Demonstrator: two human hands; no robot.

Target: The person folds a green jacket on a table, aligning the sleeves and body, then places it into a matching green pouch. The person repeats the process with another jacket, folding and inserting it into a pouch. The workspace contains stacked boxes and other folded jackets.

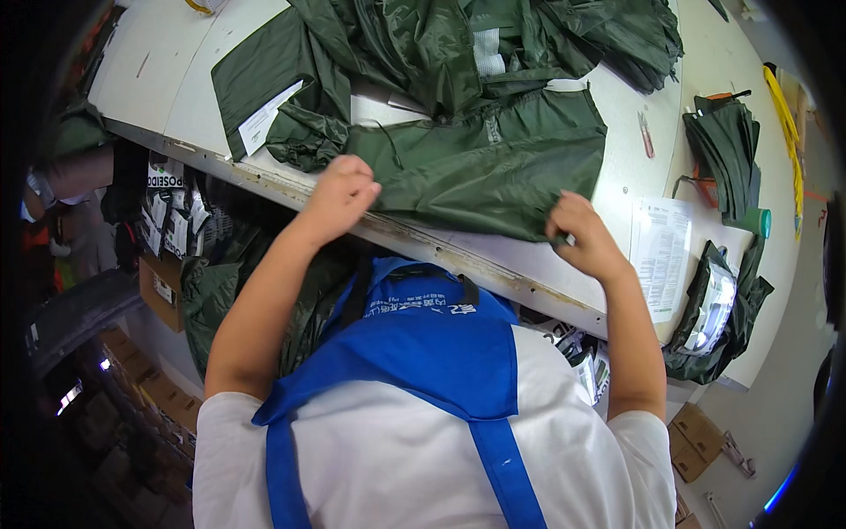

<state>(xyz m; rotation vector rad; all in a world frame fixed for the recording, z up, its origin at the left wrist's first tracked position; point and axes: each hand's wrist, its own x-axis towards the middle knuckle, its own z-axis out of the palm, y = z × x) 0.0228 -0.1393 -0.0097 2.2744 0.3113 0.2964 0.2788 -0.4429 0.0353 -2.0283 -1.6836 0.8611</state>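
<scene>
A flat, roughly rectangular dark green fabric piece (476,172), thin and shiny like a bag, lies across the table's near edge in front of me. A thin dark cord shows near its left end. My left hand (339,198) is closed at that left end, its fingertips curled against the cloth. At the near right corner, my right hand (583,236) pinches the edge, with the thumb and fingers bent together. Left of the piece sits a bunched green cloth bundle (308,134), beside a white printed label (267,116).
A heap of green fabric (397,53) covers the far side of the table. Small snips (646,135), a printed sheet (663,251), a folded green umbrella-like bundle (724,150) and a clear-wrapped package (709,304) lie to the right. Cardboard boxes (161,286) stand below left.
</scene>
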